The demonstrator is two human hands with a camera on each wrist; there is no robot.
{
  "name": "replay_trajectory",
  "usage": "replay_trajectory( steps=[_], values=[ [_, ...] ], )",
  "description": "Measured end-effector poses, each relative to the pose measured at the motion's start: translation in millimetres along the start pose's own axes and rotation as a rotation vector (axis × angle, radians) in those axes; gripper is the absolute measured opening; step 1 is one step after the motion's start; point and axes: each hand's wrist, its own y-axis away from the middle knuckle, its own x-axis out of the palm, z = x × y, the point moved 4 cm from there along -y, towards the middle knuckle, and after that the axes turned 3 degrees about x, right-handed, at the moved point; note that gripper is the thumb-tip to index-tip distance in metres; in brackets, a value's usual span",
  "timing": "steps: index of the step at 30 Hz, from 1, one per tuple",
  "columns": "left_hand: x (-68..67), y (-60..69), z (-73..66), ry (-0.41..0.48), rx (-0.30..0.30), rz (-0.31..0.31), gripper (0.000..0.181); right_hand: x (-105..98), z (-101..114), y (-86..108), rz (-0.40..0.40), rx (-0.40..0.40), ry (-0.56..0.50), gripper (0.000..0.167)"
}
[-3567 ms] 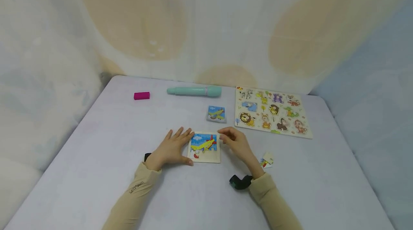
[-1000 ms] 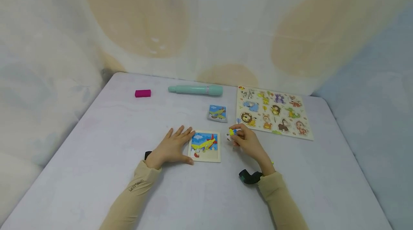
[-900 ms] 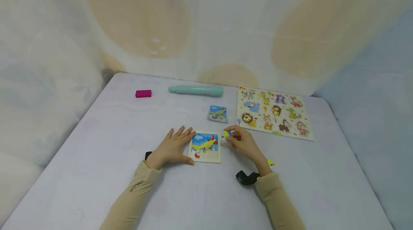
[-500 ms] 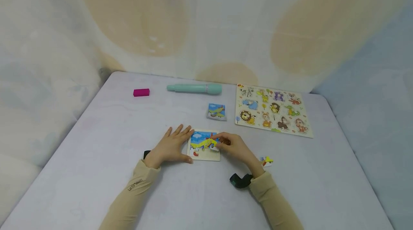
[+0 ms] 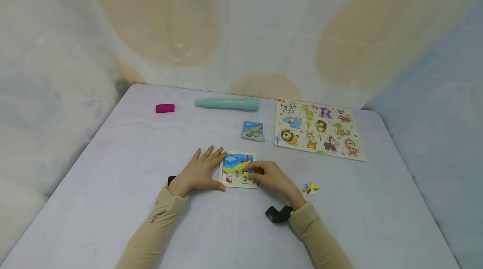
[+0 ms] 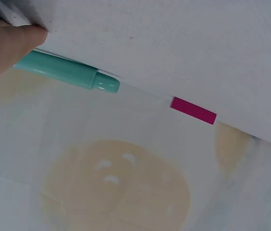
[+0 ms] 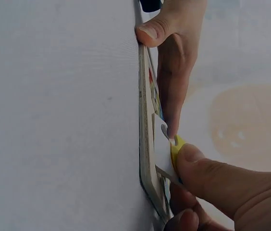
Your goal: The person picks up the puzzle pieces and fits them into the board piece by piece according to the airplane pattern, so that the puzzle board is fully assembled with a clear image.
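Note:
A small wooden jigsaw tray [image 5: 237, 184] with a yellow aeroplane picture lies flat in the head view. My left hand [image 5: 201, 171] is spread along its left side, fingers straight, fingertips on the edge. My right hand [image 5: 268, 175] pinches a puzzle piece [image 5: 247, 178] between thumb and fingers over the tray's lower right part. In the right wrist view that puzzle piece [image 7: 162, 147] stands tilted against the tray rim [image 7: 147, 144], partly covered by the thumb [image 7: 207, 173]. To the right of the right hand lie loose puzzle pieces [image 5: 311, 189], overlapping each other.
Behind the tray lies a small aeroplane picture square [image 5: 253, 130]. A large animal puzzle board [image 5: 318, 128] lies at the back right. A mint-green tube [image 5: 226, 103] and a magenta block [image 5: 165, 108] lie near the back edge, by the fabric wall [image 5: 260, 30].
My right hand has carried a puzzle piece leftward from beside the tray, first over the right side of the picture, then down to the lower right part. The left hand has stayed put.

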Motion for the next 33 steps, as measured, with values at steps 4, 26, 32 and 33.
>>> replay_trajectory(
  steps=[4, 26, 32, 33],
  values=[
    [0.3, 0.4, 0.5, 0.001, -0.006, 0.005, 0.109, 1.9, 0.9, -0.9, -0.032, -0.015, 0.048, 0.021],
    [-2.3, 0.2, 2.0, -0.016, 0.003, 0.021, 0.103, 0.5, 5.3, -2.3, -0.142, 0.010, 0.070, 0.012],
    [1.0, -0.5, 0.5, -0.021, -0.003, 0.035, 0.099, -3.7, 4.0, 1.5, -0.090, 0.003, 0.064, 0.010],
    [1.8, -0.5, 0.3, -0.019, -0.007, 0.036, 0.100, -6.0, 2.4, 3.1, -0.076, 0.008, 0.054, 0.012]
  ],
)
